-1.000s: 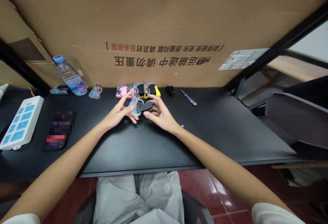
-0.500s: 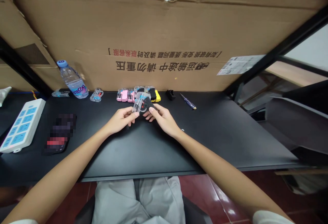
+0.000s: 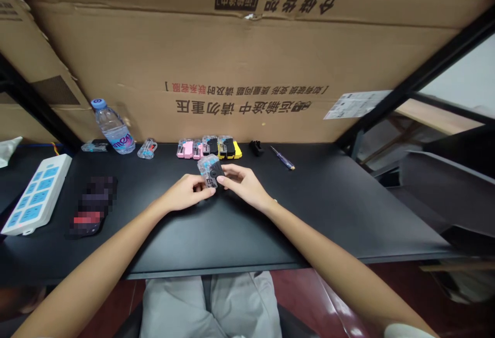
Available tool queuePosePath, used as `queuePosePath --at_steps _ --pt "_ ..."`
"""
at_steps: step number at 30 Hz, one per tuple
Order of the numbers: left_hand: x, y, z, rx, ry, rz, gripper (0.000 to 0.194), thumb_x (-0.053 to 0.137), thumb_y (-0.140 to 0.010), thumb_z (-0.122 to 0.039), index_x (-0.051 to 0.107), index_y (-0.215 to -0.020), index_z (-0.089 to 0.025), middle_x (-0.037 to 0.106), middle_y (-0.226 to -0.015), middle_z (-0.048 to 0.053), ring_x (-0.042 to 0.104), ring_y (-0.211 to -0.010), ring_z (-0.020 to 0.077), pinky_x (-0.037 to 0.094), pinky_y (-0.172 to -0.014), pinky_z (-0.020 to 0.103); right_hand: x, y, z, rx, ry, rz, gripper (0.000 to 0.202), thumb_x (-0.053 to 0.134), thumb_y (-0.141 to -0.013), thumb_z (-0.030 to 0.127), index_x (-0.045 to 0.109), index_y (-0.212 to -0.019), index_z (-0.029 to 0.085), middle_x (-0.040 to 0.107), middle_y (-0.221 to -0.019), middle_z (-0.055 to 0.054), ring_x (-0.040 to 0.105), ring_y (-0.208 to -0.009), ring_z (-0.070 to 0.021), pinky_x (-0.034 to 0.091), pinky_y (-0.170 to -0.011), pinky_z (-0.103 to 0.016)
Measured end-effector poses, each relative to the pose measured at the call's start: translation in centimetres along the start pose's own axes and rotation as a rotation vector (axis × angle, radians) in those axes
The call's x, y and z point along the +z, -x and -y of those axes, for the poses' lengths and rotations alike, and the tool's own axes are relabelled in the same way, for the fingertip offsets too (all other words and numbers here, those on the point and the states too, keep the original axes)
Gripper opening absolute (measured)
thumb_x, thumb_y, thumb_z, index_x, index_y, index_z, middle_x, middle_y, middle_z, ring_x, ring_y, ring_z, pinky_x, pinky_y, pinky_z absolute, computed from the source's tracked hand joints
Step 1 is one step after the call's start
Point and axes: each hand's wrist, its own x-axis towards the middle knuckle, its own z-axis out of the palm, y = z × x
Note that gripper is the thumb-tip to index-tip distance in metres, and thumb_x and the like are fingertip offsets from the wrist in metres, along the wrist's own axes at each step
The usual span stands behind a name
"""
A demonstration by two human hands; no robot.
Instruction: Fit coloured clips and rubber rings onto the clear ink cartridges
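Note:
Both my hands hold one small clear-and-black plastic case [image 3: 211,171] just above the black table. It has a see-through body with bluish parts inside and a black piece with a round disc. My left hand [image 3: 188,191] grips its lower left edge, thumb at the bottom corner. My right hand [image 3: 244,185] pinches the black piece from the right, thumb on its front and fingers behind. Just beyond stand similar clear cases: pink ones [image 3: 187,149], a black one [image 3: 210,146] and a yellow one [image 3: 228,147]. What the hidden fingers touch behind the case cannot be seen.
A clear case with a red part [image 3: 147,149] lies beside a water bottle [image 3: 116,131]. A power strip [image 3: 38,193] and a phone [image 3: 93,204] lie left. Black pieces [image 3: 256,148] and a screwdriver [image 3: 282,158] lie right, before a cardboard wall [image 3: 232,49].
Both hands have drawn the case slightly nearer to me and turned it. Its black piece now sits flush over the clear body, with the red part no longer visible. The camera view has tilted upward slightly.

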Motion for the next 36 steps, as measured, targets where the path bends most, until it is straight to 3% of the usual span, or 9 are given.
queuePosePath --at_steps 7,11,13,17,23,28,33,36 --pt "-0.6 -0.2 0.7 -0.011 0.086 -0.139 0.040 0.065 -0.097 -0.057 0.069 -0.096 -0.017 0.068 -0.080 0.001 0.058 -0.061 0.0128 0.047 -0.060 0.025 -0.6 0.0 0.0 -0.009 -0.011 -0.011 0.052 0.086 -0.084 0.050 0.078 -0.124 0.017 0.081 -0.104 -0.010 0.073 -0.083 -0.0218 0.063 -0.074 -0.038" --pt "-0.9 -0.3 0.9 -0.025 0.113 -0.236 0.042 0.063 -0.098 -0.059 0.061 -0.085 -0.019 0.064 -0.074 -0.001 0.054 -0.058 0.0115 0.045 -0.058 0.024 -1.1 -0.1 0.1 -0.041 -0.030 -0.177 0.046 0.081 -0.089 0.050 0.078 -0.122 0.018 0.076 -0.092 -0.006 0.069 -0.076 -0.0190 0.062 -0.073 -0.037" --pt "-0.7 -0.3 0.8 -0.016 0.091 -0.226 0.041 0.063 -0.098 -0.058 0.063 -0.086 -0.019 0.065 -0.073 -0.001 0.055 -0.058 0.0118 0.045 -0.058 0.024 -1.0 -0.1 0.0 -0.049 -0.037 -0.175 0.048 0.082 -0.088 0.049 0.075 -0.125 0.020 0.076 -0.091 -0.004 0.068 -0.076 -0.0186 0.061 -0.072 -0.036" --pt "-0.4 -0.2 0.6 -0.007 0.067 -0.114 0.038 0.064 -0.098 -0.055 0.066 -0.092 -0.018 0.067 -0.077 0.000 0.058 -0.059 0.0126 0.046 -0.059 0.025 -0.5 0.0 0.0 -0.023 -0.022 -0.013 0.060 0.086 -0.085 0.045 0.065 -0.136 0.022 0.074 -0.086 -0.001 0.067 -0.072 -0.0172 0.059 -0.071 -0.035" --pt "-1.0 -0.2 0.4 -0.021 0.133 -0.281 0.041 0.058 -0.099 -0.056 0.059 -0.081 -0.020 0.064 -0.071 -0.001 0.054 -0.056 0.0112 0.044 -0.059 0.024 -0.6 -0.1 0.4 -0.061 -0.095 -0.232 0.056 0.082 -0.088 0.049 0.060 -0.133 0.024 0.070 -0.079 0.003 0.066 -0.069 -0.0168 0.057 -0.067 -0.033" --pt "-0.2 -0.4 0.4 -0.045 0.131 -0.157 0.041 0.062 -0.097 -0.058 0.059 -0.082 -0.020 0.067 -0.073 0.000 0.056 -0.054 0.0115 0.044 -0.057 0.024 0.0 0.2 0.3 -0.013 -0.038 -0.026 0.069 0.085 -0.085 0.047 0.054 -0.144 0.026 0.067 -0.074 0.005 0.066 -0.066 -0.0180 0.057 -0.067 -0.035" --pt "-1.0 -0.4 0.6 -0.020 0.179 -0.350 0.042 0.059 -0.098 -0.059 0.060 -0.082 -0.020 0.065 -0.071 -0.001 0.054 -0.055 0.0112 0.044 -0.058 0.024 -0.5 -0.2 0.4 -0.051 -0.076 -0.250 0.069 0.080 -0.089 0.053 0.052 -0.144 0.023 0.071 -0.075 0.003 0.066 -0.067 -0.0182 0.057 -0.066 -0.035" --pt "-0.9 -0.4 0.7 -0.041 0.162 -0.304 0.043 0.061 -0.097 -0.060 0.062 -0.084 -0.019 0.067 -0.073 0.000 0.054 -0.056 0.0111 0.044 -0.057 0.024 -0.4 -0.1 0.3 -0.040 -0.051 -0.177 0.074 0.082 -0.088 0.053 0.049 -0.147 0.023 0.071 -0.077 0.003 0.066 -0.068 -0.0178 0.056 -0.066 -0.034"
